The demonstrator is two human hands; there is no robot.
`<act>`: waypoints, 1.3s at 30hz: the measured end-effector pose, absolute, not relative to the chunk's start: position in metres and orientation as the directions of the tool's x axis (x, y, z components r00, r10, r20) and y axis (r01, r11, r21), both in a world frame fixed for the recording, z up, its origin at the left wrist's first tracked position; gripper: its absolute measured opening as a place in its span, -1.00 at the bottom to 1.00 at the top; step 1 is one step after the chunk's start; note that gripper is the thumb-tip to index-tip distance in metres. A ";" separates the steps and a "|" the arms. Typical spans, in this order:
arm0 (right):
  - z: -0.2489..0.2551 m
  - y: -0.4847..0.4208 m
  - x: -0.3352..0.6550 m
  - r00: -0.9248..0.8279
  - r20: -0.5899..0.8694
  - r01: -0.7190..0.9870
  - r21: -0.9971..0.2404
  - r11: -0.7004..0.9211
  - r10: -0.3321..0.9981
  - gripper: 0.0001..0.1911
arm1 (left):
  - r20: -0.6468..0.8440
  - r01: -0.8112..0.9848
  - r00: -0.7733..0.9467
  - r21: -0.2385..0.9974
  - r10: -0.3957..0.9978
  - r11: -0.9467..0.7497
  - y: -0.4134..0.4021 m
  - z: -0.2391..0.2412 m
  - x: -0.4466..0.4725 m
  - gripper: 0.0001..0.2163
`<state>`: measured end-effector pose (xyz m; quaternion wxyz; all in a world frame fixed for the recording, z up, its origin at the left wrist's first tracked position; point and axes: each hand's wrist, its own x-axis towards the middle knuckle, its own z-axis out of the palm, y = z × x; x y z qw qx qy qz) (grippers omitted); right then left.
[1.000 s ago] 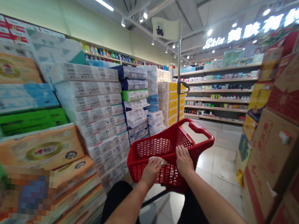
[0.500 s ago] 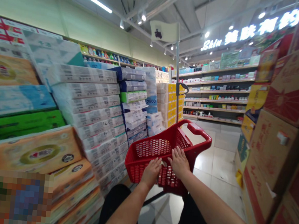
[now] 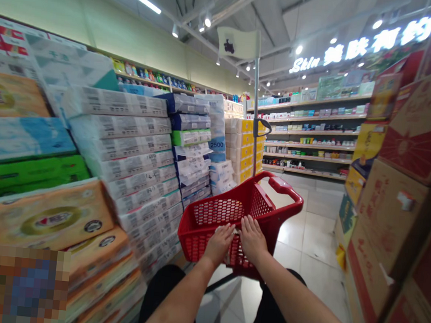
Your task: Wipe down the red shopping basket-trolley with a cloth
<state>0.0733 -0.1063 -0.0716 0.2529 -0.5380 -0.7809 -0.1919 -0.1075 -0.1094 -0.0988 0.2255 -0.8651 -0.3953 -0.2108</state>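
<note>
A red plastic shopping cart with perforated sides stands in front of me, with a pole and a pale flag rising from it. My left hand lies on the near side of the basket, fingers bent over a small pale crumpled cloth, of which only edges show. My right hand rests beside it on the same side, fingers stretched out flat and close to the cloth. Whether the right fingertips touch the cloth I cannot tell. The cart's handle is at the right, untouched.
Stacked tissue packs line the left, orange packs nearest. Cardboard cartons rise along the right. Stocked shelves stand at the back beyond a tiled floor. A blurred patch covers the lower left.
My right hand has shifted slightly left, nearer the left hand, its fingers now closer together. The left hand stays about where it was on the basket. The view has shifted slightly.
</note>
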 end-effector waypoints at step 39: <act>-0.080 -0.104 0.096 -0.241 0.646 0.946 -0.011 0.325 0.724 -0.53 | 0.238 0.910 0.413 -0.071 0.879 -0.409 -0.141 -0.087 -0.149 -0.79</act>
